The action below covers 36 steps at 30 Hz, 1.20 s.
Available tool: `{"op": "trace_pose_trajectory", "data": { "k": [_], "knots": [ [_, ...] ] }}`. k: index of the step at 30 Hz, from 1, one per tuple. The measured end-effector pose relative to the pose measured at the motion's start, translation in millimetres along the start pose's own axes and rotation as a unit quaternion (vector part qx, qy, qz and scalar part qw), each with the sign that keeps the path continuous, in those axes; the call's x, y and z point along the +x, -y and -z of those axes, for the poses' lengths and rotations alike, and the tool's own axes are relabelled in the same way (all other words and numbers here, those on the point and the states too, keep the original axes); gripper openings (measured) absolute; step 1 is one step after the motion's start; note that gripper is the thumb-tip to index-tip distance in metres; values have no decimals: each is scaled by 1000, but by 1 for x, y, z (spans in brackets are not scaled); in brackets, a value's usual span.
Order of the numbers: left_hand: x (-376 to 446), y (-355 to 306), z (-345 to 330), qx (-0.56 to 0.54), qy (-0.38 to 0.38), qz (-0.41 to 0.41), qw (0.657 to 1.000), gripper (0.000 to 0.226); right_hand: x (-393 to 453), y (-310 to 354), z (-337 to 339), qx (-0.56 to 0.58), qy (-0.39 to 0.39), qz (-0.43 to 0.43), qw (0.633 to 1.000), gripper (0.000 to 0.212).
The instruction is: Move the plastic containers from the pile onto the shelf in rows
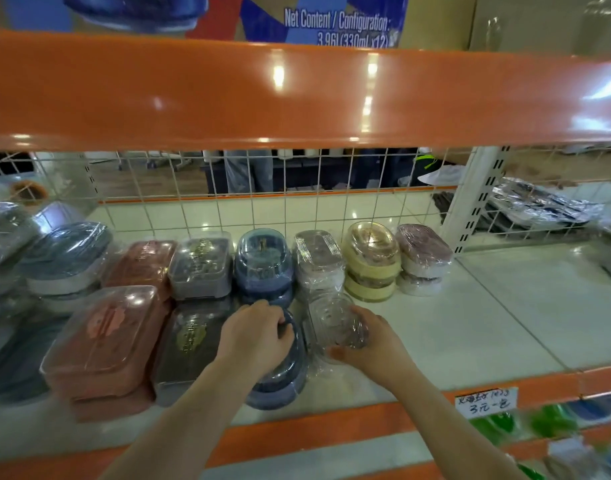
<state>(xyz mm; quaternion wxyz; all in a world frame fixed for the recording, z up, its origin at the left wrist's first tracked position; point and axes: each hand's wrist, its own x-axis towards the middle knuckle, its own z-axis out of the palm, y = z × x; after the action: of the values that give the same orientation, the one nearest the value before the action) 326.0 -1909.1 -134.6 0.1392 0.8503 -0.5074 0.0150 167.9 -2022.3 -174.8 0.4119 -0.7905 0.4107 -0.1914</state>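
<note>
One handwritten price tag below containers

1. Two bare forearms come in from the bottom edge, with no sleeve showing anywhere along them.
2. The left hand wears no glove, ring or watch.
3. The right hand is likewise ungloved, its wrist unadorned.
</note>
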Motion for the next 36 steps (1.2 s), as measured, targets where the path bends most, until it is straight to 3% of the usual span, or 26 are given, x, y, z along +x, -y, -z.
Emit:
{"op": "trace_pose_trajectory", "data": {
  "k": [17,19,23,26,32,36],
  "knots": [
    [1,-1,0,25,-2,-21,999,27,-2,15,3,-111,31,-34,993,89],
    [0,2,1,12,1,-25,1000,27,2,18,2,-120,14,-20,992,91],
    [4,12,7,-29,18,-28,999,26,15,33,2,-129,-38,42,990,68],
    [8,17,11,-40,33,-41,998,25,30,45,2,-159,-55,85,982,71],
    [9,25,11,-60,35,-45,997,26,65,61,1,-275,3,98,956,74],
    [11,26,10,-71,31,-47,996,25,76,58,0,-275,7,81,958,72]
  ]
}}
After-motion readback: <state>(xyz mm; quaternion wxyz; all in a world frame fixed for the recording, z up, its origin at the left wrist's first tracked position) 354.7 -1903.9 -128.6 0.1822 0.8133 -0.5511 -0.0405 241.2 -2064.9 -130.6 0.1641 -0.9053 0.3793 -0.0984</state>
